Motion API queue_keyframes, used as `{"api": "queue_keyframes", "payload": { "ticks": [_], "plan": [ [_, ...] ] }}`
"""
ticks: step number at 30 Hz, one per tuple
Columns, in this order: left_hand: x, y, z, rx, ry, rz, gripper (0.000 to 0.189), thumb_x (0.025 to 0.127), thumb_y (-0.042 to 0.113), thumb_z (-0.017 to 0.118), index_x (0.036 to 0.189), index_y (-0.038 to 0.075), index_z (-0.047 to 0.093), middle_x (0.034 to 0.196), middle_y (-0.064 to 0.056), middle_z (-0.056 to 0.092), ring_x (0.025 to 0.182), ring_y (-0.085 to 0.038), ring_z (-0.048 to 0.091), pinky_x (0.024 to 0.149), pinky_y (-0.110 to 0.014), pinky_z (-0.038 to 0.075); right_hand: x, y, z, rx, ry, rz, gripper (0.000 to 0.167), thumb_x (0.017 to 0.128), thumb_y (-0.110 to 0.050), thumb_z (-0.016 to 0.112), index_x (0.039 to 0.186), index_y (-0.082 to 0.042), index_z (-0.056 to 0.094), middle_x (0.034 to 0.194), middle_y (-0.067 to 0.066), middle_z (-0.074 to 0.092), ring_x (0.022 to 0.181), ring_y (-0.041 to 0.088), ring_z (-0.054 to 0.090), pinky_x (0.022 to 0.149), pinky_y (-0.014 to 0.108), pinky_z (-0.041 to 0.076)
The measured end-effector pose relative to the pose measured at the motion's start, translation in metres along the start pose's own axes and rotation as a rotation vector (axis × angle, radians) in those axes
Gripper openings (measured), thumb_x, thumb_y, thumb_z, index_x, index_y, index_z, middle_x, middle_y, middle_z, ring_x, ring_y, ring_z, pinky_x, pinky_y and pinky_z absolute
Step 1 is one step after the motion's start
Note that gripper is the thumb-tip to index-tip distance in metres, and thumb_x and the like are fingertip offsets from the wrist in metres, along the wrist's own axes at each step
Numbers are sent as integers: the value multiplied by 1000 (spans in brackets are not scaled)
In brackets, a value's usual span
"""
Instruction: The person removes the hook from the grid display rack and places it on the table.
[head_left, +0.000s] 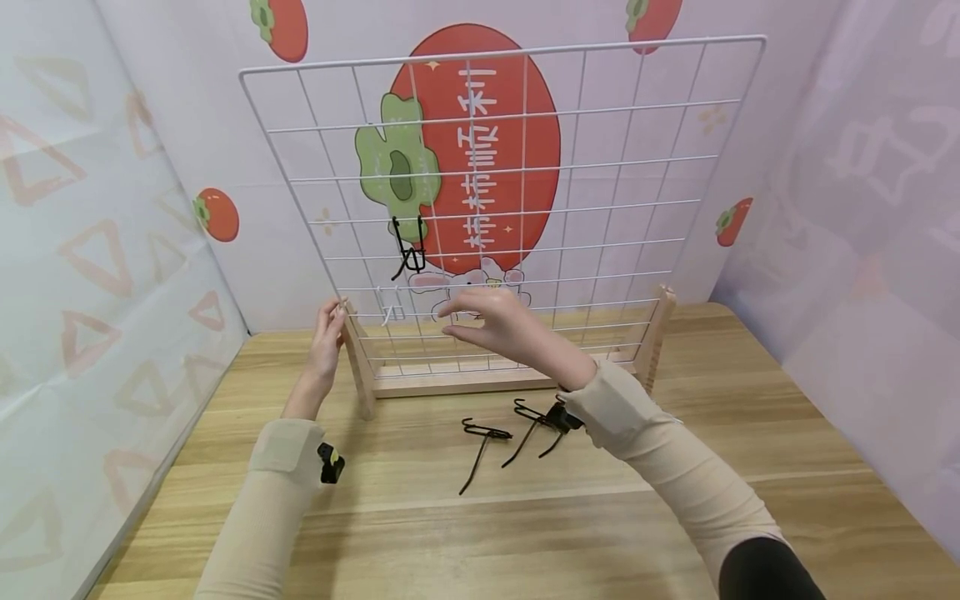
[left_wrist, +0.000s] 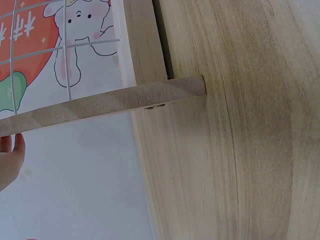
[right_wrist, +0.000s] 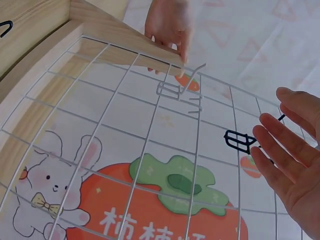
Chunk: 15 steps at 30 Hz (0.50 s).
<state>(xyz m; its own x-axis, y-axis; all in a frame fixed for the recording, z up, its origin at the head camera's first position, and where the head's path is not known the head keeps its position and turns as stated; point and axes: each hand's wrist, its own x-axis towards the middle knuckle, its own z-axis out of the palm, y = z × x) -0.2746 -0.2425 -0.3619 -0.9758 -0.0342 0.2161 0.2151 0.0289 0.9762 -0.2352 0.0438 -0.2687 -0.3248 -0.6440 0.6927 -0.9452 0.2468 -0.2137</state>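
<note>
A white wire grid panel stands upright in a wooden stand. My left hand grips the top of the stand's left leg; the right wrist view shows the fingers of that left hand around the wood. In front of the grid hovers my right hand, thumb and fingers apart, with nothing between them. A black hook hangs on the grid's left part. Below it hangs a white hook. The right wrist view has the black hook beside my right fingertips.
Several black hooks lie on the wooden table before the stand, one black hook nearest the middle. Others lie near the right wrist, partly covered by its black camera. A printed backdrop hangs behind the grid.
</note>
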Motion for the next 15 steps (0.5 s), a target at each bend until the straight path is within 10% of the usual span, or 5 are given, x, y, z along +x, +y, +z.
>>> {"api": "queue_keyframes", "payload": {
  "ticks": [11,15],
  "plan": [
    [-11,18,8,0,-12,-7,35,98,20,26,129,5,23,115,6,32,124,-27,20,106,-41,9,15,-3,-6,-21,20,28,20,75,-8,70,93,-3,64,93,8,65,87,17,58,72,25,46],
    [-11,18,8,1,-15,-9,35,98,20,25,129,5,22,125,-6,29,124,-27,18,106,-41,8,20,-1,-6,-12,59,14,20,75,-7,70,93,-2,64,94,9,65,87,17,59,74,27,46]
  ]
}}
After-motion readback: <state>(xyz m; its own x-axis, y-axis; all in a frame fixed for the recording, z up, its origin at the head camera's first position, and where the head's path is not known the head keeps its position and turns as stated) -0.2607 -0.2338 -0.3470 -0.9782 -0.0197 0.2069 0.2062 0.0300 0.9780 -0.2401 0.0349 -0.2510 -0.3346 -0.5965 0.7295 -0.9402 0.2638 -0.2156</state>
